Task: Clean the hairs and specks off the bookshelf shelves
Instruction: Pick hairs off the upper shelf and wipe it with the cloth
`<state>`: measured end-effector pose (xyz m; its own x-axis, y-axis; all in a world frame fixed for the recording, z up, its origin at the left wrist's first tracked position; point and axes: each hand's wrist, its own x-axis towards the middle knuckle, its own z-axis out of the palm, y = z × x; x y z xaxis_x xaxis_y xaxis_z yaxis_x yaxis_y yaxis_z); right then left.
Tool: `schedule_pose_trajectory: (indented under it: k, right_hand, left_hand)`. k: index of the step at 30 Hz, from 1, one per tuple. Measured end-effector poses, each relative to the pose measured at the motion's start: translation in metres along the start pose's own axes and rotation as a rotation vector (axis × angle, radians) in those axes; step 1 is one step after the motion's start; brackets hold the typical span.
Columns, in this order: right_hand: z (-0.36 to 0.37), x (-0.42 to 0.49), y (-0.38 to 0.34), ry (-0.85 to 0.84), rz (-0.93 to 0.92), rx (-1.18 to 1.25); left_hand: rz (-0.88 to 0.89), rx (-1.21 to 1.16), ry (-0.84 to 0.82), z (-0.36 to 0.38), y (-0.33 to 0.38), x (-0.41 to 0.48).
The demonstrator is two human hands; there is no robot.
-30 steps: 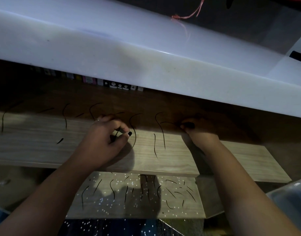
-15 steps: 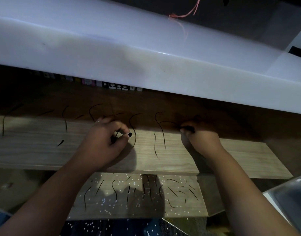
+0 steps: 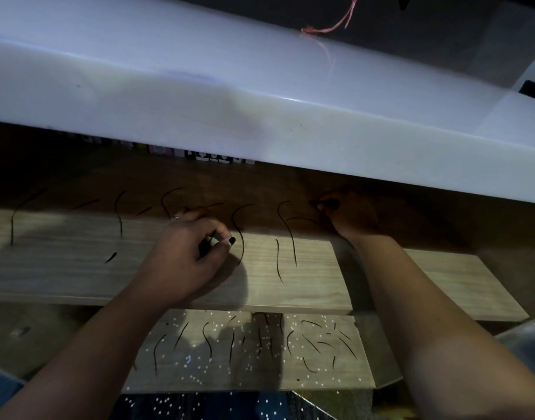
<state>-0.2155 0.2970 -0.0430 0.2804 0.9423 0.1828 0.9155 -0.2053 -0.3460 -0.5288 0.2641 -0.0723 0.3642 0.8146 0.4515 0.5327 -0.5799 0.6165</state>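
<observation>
Pinching a bundle of hairs (image 3: 210,248) in my left hand (image 3: 181,256), fingers (image 3: 219,233) clenched on it over the upper shelf (image 3: 63,268). My right hand (image 3: 351,219) has crept back into shadow under the white ledge (image 3: 260,116). Its fingers are curled, can't tell if they've got anything. Loose hairs (image 3: 293,244) unchanged since a second ago. Lower shelf (image 3: 351,377) untouched, hairs and specks (image 3: 196,363) all over. Progress: minimal.
</observation>
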Motion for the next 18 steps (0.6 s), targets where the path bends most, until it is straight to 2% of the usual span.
schedule_pose_trajectory:
  k: [6, 12, 18]
  right_hand:
    - [-0.006, -0.033, -0.003, -0.072, -0.038, -0.057]
    - [-0.016, -0.086, -0.001, -0.109, -0.010, 0.020]
    - [-0.009, -0.045, 0.000, -0.124, 0.014, 0.070]
  left_hand:
    - [0.002, -0.019, 0.033, 0.001, 0.002, 0.000]
    - [0.014, -0.047, 0.040, 0.002, -0.001, 0.001]
    - [-0.016, -0.070, 0.032, 0.003, -0.002, -0.001]
